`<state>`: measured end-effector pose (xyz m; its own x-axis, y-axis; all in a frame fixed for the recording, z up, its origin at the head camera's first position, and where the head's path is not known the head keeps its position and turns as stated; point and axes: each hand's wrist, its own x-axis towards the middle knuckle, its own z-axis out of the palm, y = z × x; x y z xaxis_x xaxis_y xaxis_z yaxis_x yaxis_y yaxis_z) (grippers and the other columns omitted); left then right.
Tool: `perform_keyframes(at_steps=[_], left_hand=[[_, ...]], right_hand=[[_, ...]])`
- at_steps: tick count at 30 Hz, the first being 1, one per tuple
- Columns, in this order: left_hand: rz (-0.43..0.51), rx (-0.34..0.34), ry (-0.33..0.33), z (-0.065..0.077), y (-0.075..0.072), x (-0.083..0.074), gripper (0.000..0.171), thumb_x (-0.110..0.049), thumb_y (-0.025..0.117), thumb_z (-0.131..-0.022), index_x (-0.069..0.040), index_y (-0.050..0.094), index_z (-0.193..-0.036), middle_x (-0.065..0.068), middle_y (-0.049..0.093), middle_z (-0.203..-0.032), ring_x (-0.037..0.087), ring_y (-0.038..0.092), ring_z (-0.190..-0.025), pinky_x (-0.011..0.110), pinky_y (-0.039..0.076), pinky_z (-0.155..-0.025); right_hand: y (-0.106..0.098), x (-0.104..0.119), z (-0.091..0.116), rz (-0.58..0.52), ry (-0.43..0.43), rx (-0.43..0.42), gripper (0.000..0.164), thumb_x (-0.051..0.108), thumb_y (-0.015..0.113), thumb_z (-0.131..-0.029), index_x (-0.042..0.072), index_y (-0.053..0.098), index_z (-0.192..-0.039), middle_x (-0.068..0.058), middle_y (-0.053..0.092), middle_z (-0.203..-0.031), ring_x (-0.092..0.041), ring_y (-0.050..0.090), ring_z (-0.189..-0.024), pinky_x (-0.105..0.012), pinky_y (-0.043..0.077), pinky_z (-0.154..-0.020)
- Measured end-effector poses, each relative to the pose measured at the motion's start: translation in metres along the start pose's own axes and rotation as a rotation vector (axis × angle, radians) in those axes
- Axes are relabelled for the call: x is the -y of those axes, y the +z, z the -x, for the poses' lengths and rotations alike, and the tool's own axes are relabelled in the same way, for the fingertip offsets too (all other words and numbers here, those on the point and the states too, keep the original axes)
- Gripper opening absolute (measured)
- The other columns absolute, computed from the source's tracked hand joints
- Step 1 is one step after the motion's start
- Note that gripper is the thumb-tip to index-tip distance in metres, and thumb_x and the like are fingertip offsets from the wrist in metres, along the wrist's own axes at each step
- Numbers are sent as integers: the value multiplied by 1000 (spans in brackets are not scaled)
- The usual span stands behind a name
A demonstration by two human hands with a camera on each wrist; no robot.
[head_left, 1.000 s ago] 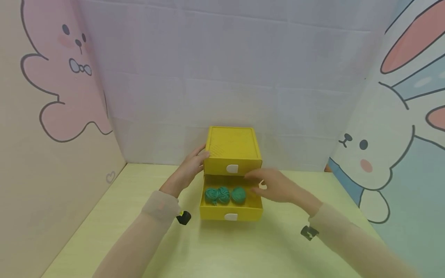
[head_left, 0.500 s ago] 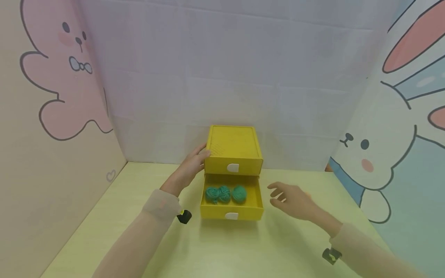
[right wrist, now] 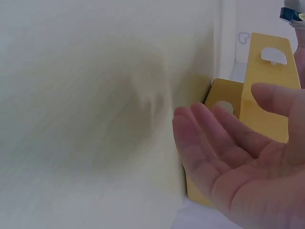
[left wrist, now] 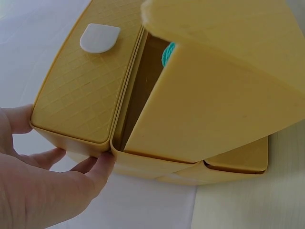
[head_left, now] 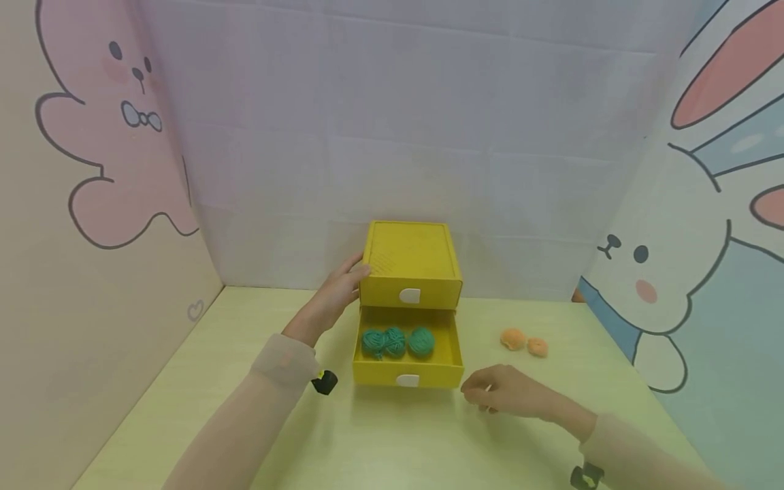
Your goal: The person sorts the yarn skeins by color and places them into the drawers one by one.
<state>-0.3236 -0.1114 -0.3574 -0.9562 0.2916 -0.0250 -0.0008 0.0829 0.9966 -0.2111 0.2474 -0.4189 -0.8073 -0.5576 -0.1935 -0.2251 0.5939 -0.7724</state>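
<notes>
A yellow drawer box (head_left: 410, 250) stands against the back wall, with a drawer (head_left: 380, 374) pulled out below its top one. Inside lie small green yarn balls (head_left: 420, 342) in a row. My left hand (head_left: 331, 303) grips the box's upper left side, thumb at the top edge. In the left wrist view its fingertips (left wrist: 102, 164) press the side wall. Beside the pulled-out drawer's front right corner hovers my right hand (head_left: 511, 393), fingers loosely bent and holding nothing; its palm shows in the right wrist view.
Two small orange balls, probably yarn (head_left: 513, 339), lie on the pale yellow table (head_left: 392, 442) right of the drawer box. Under the pulled-out drawer sits another, closed drawer (left wrist: 238, 155). Walls with cartoon animals flank both sides; a white cloth wall (head_left: 392, 136) closes the back.
My right hand has left the right side of the pulled-out drawer, moved right, then come down toward the front. The orange balls are now uncovered. My left hand stays in place.
</notes>
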Motion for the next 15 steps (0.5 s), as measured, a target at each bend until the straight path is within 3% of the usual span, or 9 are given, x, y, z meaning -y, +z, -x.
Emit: perform_keyframes(at_steps=[4,9,15], left_hand=[[5,3,5,0,0,0,66,-37,47,-114,-27,17,-172,2,15,-177,35,24,-161,56,21,-132],[6,2,8,1,0,0,66,-37,47,-114,-26,17,-172,2,16,-177,35,24,-161,56,21,-132],[12,6,12,2,1,-1,65,-36,47,-114,-26,18,-172,2,17,-177,35,26,-160,56,21,-132]], right_hand=[[12,0,-1,-182,61,88,38,28,60,-108,-2,73,-128,-14,76,-116,-30,73,-97,-45,65,-85],[28,0,-6,-378,66,163,47,34,54,-111,-3,69,-135,-18,73,-128,-34,72,-113,-49,61,-99],[48,11,-13,-626,47,181,53,31,49,-114,-12,58,-142,-27,67,-137,-36,69,-121,-49,58,-106]])
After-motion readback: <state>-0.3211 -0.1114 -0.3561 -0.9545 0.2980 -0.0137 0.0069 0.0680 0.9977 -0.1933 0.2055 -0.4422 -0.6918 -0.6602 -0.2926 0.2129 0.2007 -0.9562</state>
